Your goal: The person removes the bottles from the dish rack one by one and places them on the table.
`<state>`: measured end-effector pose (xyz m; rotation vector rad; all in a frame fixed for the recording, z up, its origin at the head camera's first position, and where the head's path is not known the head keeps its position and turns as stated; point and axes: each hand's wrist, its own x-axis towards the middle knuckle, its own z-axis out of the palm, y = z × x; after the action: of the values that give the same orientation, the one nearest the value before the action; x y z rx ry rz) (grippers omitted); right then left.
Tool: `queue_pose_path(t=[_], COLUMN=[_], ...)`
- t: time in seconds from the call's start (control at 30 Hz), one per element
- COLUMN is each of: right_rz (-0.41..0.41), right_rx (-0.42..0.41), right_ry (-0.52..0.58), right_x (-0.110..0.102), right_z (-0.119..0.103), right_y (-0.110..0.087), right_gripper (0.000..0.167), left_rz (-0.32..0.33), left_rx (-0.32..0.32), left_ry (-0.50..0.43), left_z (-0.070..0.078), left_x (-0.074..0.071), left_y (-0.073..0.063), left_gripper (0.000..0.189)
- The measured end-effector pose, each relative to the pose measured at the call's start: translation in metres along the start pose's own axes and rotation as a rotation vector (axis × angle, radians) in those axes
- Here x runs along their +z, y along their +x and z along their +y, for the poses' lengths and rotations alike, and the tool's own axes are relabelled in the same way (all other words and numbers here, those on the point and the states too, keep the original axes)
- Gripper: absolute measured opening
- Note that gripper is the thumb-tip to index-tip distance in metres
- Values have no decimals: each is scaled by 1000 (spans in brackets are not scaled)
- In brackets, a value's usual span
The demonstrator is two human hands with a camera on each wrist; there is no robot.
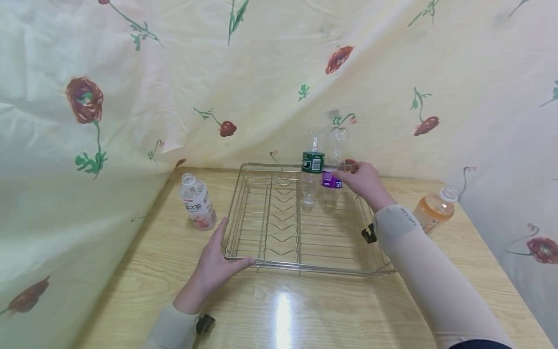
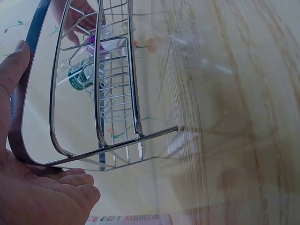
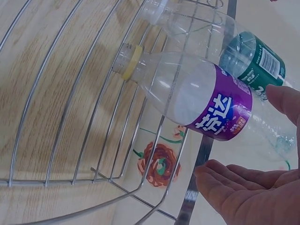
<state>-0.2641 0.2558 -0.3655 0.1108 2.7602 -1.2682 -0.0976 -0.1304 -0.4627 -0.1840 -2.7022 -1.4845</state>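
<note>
- Purple-labelled bottle [image 3: 225, 108] stands neck down and tilted inside the wire rack, toward its back right; its body is clear, a yellow ring circles its neck, and it looks empty.
- Right hand [image 1: 364, 183] reaches in over the rack's right side and is beside this bottle, thumb apart from extended fingers; the right wrist view shows the hand loose, not wrapped round the bottle, and whether the thumb touches it cannot be told.
- Green-labelled bottle [image 1: 313, 162] leans neck down just left of the purple one, also clear and seemingly empty, with a whitish ring at its neck.
- Wire rack [image 1: 314, 267] holds both bottles against its back rim; V-shaped wires run in a row along its left part.
- Left hand [image 1: 213, 264] straddles the rack's near left corner, thumb along the front rim, fingers stretched along the left side, touching without curling round it.
- Pink-and-white labelled bottle [image 1: 198, 206] stands upright outside the rack, beyond the left fingers.
- Orange bottle [image 1: 435, 209] stands right of the rack, partly hidden by the right sleeve [image 1: 436, 276]; whether the colour is drink or wrapper cannot be told.
- Wooden table [image 1: 244, 310] carries everything, with flowered cloth [image 1: 270, 87] behind.
</note>
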Motion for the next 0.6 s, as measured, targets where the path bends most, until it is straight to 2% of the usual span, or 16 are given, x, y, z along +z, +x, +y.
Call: queue_pose_path(t=[0.23,0.6], right_rz=[15,16], right_rx=[-37,-24], right_ry=[47,46], right_x=[7,12], right_z=[6,8], right_y=[8,15], right_gripper=[83,95], left_rz=[-4,-2], left_rx=[-4,-10], left_ry=[-17,-13], left_z=[-2,-2], left_x=[0,0], left_y=[0,0], left_gripper=[133,133])
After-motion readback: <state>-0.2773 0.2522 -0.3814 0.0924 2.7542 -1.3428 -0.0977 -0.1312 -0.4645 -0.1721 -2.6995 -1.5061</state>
